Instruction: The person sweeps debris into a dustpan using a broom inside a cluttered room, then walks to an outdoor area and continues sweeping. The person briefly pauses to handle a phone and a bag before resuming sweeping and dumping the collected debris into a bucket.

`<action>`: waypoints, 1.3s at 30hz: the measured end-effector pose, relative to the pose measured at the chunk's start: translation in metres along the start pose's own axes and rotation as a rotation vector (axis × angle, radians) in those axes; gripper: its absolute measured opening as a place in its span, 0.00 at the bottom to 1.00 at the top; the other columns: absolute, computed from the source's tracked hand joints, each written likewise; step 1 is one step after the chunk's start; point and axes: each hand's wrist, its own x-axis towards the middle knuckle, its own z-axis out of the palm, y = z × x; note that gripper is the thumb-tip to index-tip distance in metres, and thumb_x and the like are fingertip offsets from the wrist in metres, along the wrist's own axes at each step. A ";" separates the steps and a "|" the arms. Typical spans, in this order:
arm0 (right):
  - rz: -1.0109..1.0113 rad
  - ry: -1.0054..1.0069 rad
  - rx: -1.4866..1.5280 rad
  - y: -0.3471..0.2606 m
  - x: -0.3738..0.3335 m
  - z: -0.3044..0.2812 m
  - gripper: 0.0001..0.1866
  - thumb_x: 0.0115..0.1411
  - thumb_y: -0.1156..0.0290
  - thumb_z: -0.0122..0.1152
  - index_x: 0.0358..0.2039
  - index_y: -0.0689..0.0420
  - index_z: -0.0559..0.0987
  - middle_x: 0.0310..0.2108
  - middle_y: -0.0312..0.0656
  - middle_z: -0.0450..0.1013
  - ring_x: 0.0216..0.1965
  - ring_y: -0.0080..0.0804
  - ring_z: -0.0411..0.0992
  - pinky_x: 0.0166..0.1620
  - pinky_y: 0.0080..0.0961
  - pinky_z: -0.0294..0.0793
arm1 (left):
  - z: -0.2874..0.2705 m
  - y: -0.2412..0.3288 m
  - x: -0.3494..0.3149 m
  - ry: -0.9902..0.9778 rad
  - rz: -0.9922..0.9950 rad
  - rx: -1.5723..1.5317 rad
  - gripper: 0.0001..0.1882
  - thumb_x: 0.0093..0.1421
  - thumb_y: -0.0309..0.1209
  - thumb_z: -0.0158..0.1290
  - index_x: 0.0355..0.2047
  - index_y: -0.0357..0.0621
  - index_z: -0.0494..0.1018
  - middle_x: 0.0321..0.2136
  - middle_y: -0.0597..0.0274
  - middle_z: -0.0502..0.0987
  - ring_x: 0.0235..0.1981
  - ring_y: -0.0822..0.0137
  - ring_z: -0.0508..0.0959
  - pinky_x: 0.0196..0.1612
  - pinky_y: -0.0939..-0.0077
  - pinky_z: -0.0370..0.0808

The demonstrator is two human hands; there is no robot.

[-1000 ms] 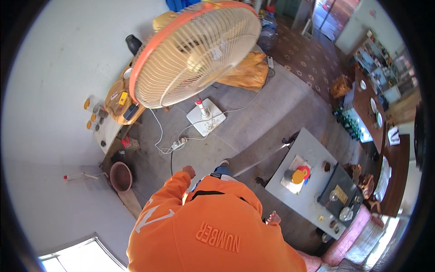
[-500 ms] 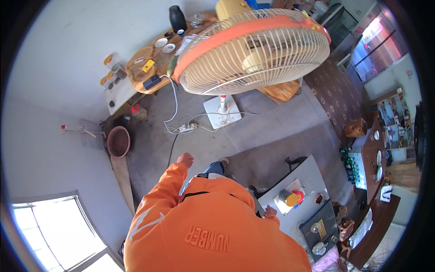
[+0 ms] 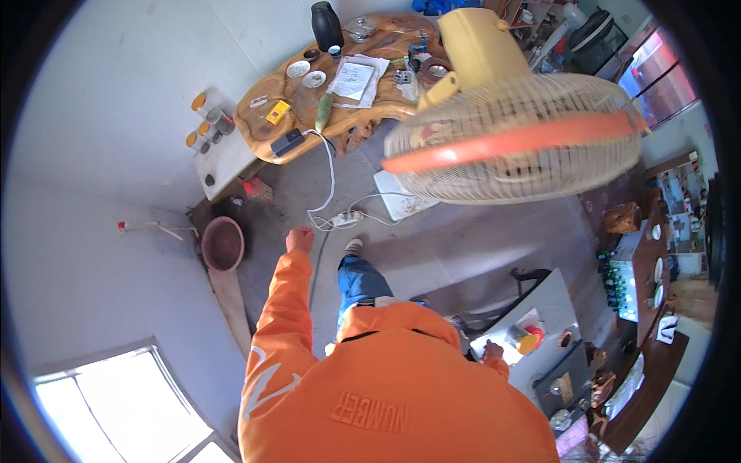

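My left hand (image 3: 299,239) is held out in front of me, above the floor, with its fingers curled into a fist. Nothing shows in it. My right hand (image 3: 492,351) is by the edge of a grey table (image 3: 554,305), beside a pale sheet. Its fingers look closed, too small to tell on what. Near it on the table stands a jar with a yellow lid (image 3: 525,339), a red item (image 3: 534,333) beside it. A standing fan (image 3: 517,147) with an orange band round its cage rises ahead on the right, apart from both hands.
Ahead is a wooden table (image 3: 247,127) with papers, small dishes and a dark flask (image 3: 327,27). White cables run over the floor to a power strip (image 3: 346,218). A reddish bucket (image 3: 223,244) stands by the left wall. Green bottles (image 3: 614,282) are at the right.
My left arm reaches further forward, and one leg has stepped ahead. The fan has shifted right in view and shows more from above. My right hand stays by the grey table.
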 end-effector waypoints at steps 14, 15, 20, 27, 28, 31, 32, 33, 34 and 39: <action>0.149 -0.026 0.144 -0.027 -0.216 0.191 0.18 0.62 0.59 0.56 0.21 0.57 0.70 0.12 0.36 0.60 0.09 0.27 0.56 0.13 0.29 0.58 | -0.036 0.035 0.301 0.163 0.428 0.241 0.40 0.45 0.29 0.64 0.59 0.43 0.61 0.59 0.53 0.63 0.59 0.49 0.63 0.62 0.56 0.59; 0.114 -0.032 0.113 -0.027 -0.230 0.197 0.19 0.62 0.58 0.57 0.21 0.58 0.70 0.12 0.36 0.61 0.09 0.27 0.57 0.13 0.29 0.59 | -0.032 0.036 0.313 0.152 0.440 0.259 0.41 0.45 0.29 0.64 0.60 0.44 0.61 0.59 0.53 0.63 0.59 0.49 0.63 0.62 0.55 0.58; -0.002 -0.044 0.038 -0.021 -0.282 0.207 0.21 0.62 0.56 0.58 0.21 0.59 0.71 0.12 0.37 0.63 0.09 0.28 0.60 0.12 0.28 0.59 | -0.008 0.029 0.349 0.088 0.406 0.339 0.41 0.44 0.30 0.65 0.60 0.46 0.61 0.57 0.52 0.65 0.57 0.49 0.65 0.61 0.52 0.57; 0.141 0.018 0.118 -0.023 -0.289 0.213 0.21 0.62 0.56 0.58 0.21 0.58 0.70 0.13 0.36 0.63 0.09 0.26 0.59 0.13 0.27 0.58 | 0.012 0.013 0.371 0.116 0.454 0.272 0.37 0.44 0.31 0.63 0.56 0.46 0.63 0.51 0.53 0.69 0.54 0.48 0.66 0.61 0.51 0.57; 0.132 0.023 0.118 -0.025 -0.289 0.215 0.21 0.63 0.56 0.58 0.21 0.58 0.70 0.12 0.36 0.63 0.09 0.26 0.59 0.13 0.27 0.58 | 0.012 0.012 0.372 0.114 0.469 0.267 0.37 0.44 0.31 0.63 0.56 0.45 0.63 0.51 0.53 0.69 0.54 0.48 0.66 0.61 0.51 0.56; 0.190 0.025 0.113 -0.047 -0.290 0.226 0.20 0.63 0.56 0.56 0.21 0.58 0.70 0.13 0.36 0.64 0.10 0.26 0.61 0.14 0.27 0.61 | 0.010 0.008 0.372 0.120 0.490 0.261 0.37 0.44 0.32 0.62 0.56 0.45 0.63 0.51 0.53 0.69 0.54 0.48 0.66 0.61 0.51 0.56; 0.199 0.018 0.112 -0.051 -0.288 0.229 0.20 0.63 0.56 0.56 0.21 0.58 0.70 0.13 0.37 0.64 0.10 0.26 0.61 0.14 0.27 0.61 | 0.011 0.008 0.372 0.124 0.485 0.262 0.37 0.44 0.32 0.62 0.56 0.45 0.63 0.51 0.53 0.69 0.54 0.48 0.66 0.61 0.51 0.56; 0.207 0.015 0.114 -0.053 -0.289 0.231 0.20 0.63 0.57 0.56 0.21 0.59 0.70 0.14 0.37 0.64 0.10 0.26 0.61 0.14 0.27 0.62 | 0.013 0.010 0.372 0.128 0.482 0.260 0.37 0.44 0.33 0.62 0.56 0.45 0.63 0.51 0.53 0.68 0.54 0.48 0.66 0.62 0.51 0.56; 0.173 0.025 0.066 -0.052 -0.286 0.232 0.21 0.63 0.57 0.56 0.21 0.59 0.70 0.14 0.37 0.64 0.10 0.26 0.61 0.14 0.27 0.62 | 0.012 0.012 0.371 0.108 0.461 0.249 0.37 0.44 0.32 0.63 0.56 0.43 0.62 0.51 0.52 0.68 0.55 0.48 0.65 0.62 0.50 0.55; 0.110 0.029 0.002 -0.067 -0.279 0.242 0.20 0.63 0.56 0.57 0.20 0.55 0.69 0.15 0.33 0.61 0.09 0.25 0.57 0.13 0.26 0.60 | 0.006 0.013 0.370 0.068 0.447 0.214 0.37 0.44 0.29 0.63 0.56 0.40 0.62 0.52 0.50 0.68 0.56 0.47 0.65 0.63 0.50 0.54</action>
